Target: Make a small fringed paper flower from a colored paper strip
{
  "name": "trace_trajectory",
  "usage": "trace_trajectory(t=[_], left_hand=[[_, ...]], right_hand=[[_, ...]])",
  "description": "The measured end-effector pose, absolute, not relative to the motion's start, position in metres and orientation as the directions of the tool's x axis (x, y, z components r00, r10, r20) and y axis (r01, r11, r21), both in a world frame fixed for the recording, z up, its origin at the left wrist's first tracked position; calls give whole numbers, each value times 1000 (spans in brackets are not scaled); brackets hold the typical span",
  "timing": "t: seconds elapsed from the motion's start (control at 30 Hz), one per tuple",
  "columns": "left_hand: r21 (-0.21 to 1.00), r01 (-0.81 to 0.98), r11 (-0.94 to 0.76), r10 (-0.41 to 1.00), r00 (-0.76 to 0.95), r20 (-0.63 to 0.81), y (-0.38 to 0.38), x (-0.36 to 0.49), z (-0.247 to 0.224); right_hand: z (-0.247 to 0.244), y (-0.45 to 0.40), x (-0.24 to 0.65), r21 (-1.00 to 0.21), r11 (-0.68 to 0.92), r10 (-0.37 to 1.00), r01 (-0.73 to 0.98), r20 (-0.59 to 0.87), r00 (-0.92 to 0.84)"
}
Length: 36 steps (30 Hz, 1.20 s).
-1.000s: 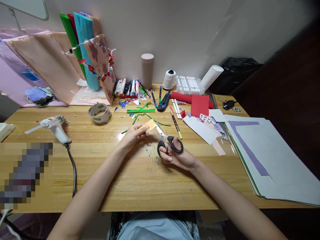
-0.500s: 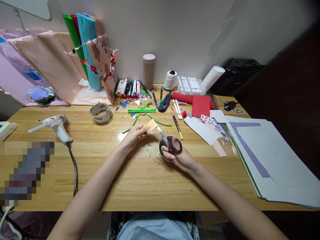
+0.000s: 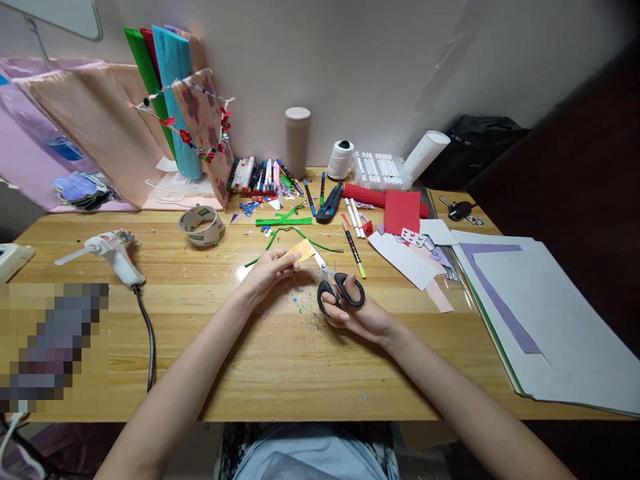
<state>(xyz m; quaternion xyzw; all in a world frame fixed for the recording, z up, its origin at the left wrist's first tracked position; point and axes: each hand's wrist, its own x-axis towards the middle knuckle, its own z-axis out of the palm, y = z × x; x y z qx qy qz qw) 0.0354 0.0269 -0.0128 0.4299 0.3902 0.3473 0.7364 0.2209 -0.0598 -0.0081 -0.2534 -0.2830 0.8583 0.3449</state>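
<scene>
Between the fingers and thumb of my left hand [image 3: 273,271] is a small piece of yellow-orange paper [image 3: 304,251], its free end pointing right. My right hand [image 3: 357,313] grips black-handled scissors [image 3: 341,288], with fingers and thumb through the loops. The scissor blades reach up to the right edge of the paper; whether they touch it I cannot make out. Just beyond my left hand lies a bent green stem-like strip [image 3: 300,233]. A marker with a yellow end [image 3: 355,252] rests to the right of the blades.
A glue gun [image 3: 116,255] and a tape roll [image 3: 201,225] stand on the left. Farther back are a box cutter [image 3: 330,203], green strips [image 3: 283,221], several markers and a thread spool [image 3: 341,161]. Red paper [image 3: 403,212], scraps and large white sheets [image 3: 560,300] cover the right side.
The scissor handles have spread slightly farther apart in my right hand. My left hand and the yellow-orange paper stay nearly in place.
</scene>
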Motion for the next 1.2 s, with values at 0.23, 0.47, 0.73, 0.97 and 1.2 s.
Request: trace_trajectory(t=[0.23,0.47,0.73,0.97,1.2], left_hand=[[901,-167,401,836,470,-285,24,38,-9],[893,-176,415,835,463,-297,22,42,-9],[864,-234,445,826,480,-295,23,42,-12],[871,-223,437,828,478,-294,23,42,-10],[875,-163,456,806,493,-328,24,39,-11]], right_hand=[[-8,-60,222,-604,-639,706,-476,-214,-675],[-7,-59,220,-612,-629,725,-479,-240,-646],[-7,-61,211,-653,-556,807,-515,-276,-521],[-8,-61,209,-669,-529,828,-522,-274,-489],[-6,-61,216,-632,-624,738,-460,-285,-611]])
